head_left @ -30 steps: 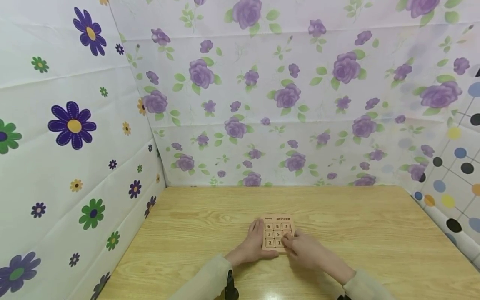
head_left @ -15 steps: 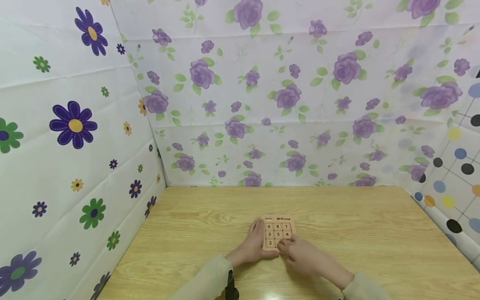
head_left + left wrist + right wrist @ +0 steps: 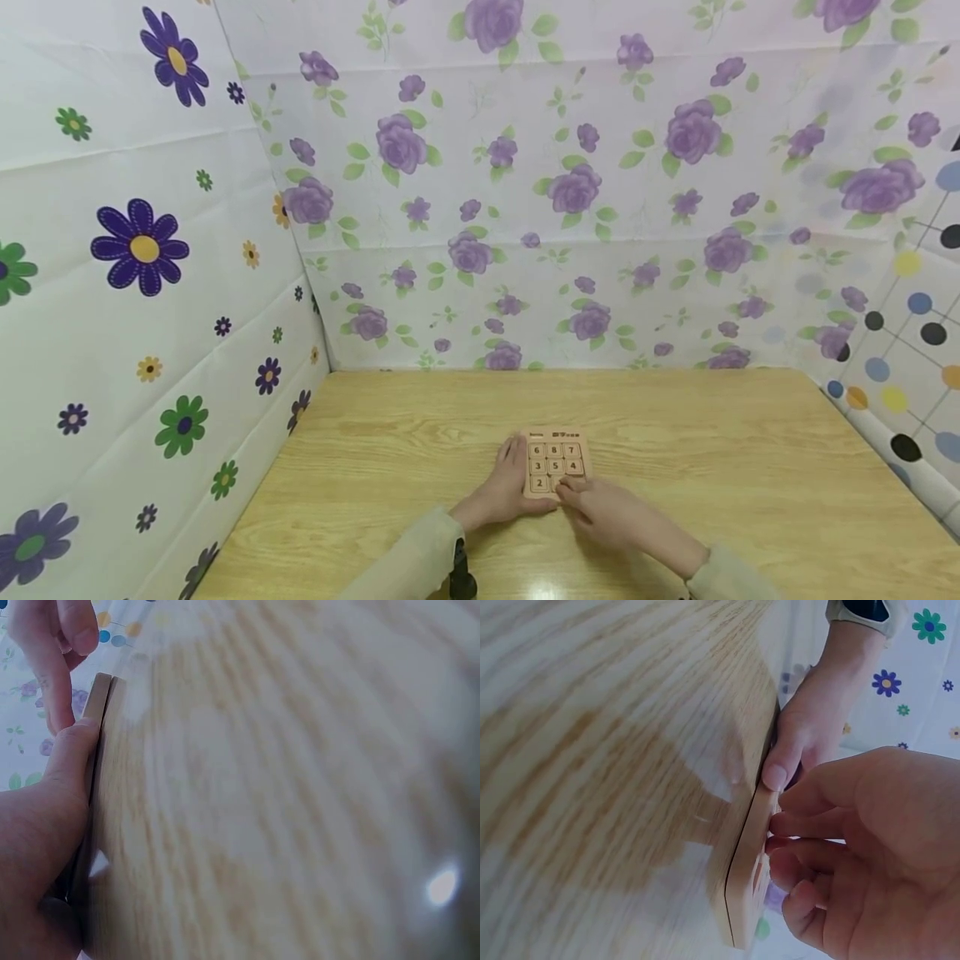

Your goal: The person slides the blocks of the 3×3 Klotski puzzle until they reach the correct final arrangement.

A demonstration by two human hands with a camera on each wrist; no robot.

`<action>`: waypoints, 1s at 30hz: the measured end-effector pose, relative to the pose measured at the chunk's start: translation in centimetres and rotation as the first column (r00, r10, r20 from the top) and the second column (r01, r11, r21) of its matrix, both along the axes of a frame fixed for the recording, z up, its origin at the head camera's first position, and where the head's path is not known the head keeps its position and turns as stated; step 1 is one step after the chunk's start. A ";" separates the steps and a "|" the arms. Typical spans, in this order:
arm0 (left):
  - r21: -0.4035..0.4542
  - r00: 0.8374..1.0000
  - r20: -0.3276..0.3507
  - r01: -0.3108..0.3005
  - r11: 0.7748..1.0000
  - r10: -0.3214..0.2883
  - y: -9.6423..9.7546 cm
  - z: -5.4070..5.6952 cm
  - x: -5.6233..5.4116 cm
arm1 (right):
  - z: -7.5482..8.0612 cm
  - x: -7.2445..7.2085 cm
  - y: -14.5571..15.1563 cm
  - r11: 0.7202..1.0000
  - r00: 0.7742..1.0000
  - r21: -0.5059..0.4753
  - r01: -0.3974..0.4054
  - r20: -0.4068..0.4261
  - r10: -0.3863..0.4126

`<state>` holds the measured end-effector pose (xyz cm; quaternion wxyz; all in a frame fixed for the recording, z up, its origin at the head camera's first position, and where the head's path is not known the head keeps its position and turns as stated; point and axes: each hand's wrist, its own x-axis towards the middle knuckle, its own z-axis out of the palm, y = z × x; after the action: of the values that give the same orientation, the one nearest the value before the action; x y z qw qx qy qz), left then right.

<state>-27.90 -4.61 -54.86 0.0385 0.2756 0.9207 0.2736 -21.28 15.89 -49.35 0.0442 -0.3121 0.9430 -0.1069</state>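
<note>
A flat wooden number sliding puzzle (image 3: 544,436) lies on the table, its visible tiles reading 6, 8, 7, then 3, 5, 4, then 2. My left hand (image 3: 502,492) holds it, fingers along the left side and thumb at the near edge. Loosely bent fingers of my right hand (image 3: 606,508) touch the bottom row and hide the rest of that row. In the right wrist view, the right hand's fingertips (image 3: 776,825) meet the puzzle's face beside the left thumb (image 3: 775,777). The left wrist view shows the puzzle's edge (image 3: 98,697) above the left thumb.
A light wood-grain table (image 3: 397,433) stretches around the puzzle. Purple-rose cloth (image 3: 465,167) hangs behind it. Flower-print cloth (image 3: 187,350) stands at the left and dotted cloth (image 3: 892,367) at the right.
My right hand has shifted slightly left along the bottom row, uncovering the 4 tile and covering where the 1 showed. My left hand keeps its hold; the head view has tilted slightly.
</note>
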 end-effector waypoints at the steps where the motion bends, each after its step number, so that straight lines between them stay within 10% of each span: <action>1: -0.002 1.000 0.001 -0.001 1.000 0.001 0.0 0.0 0.0 | 0.1 0.1 0.0 1.000 1.000 -0.002 -0.001 0.004 0.001; 30: -0.024 1.000 -0.013 -0.006 1.000 0.006 0.1 -0.2 -0.1 | -0.3 0.7 1.1 0.995 0.997 0.098 -0.002 -0.072 0.009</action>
<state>-28.03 -4.55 -55.03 0.0350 0.2741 0.9250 0.2608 -20.55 17.00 -49.60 0.0254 -0.3157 0.9472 -0.0491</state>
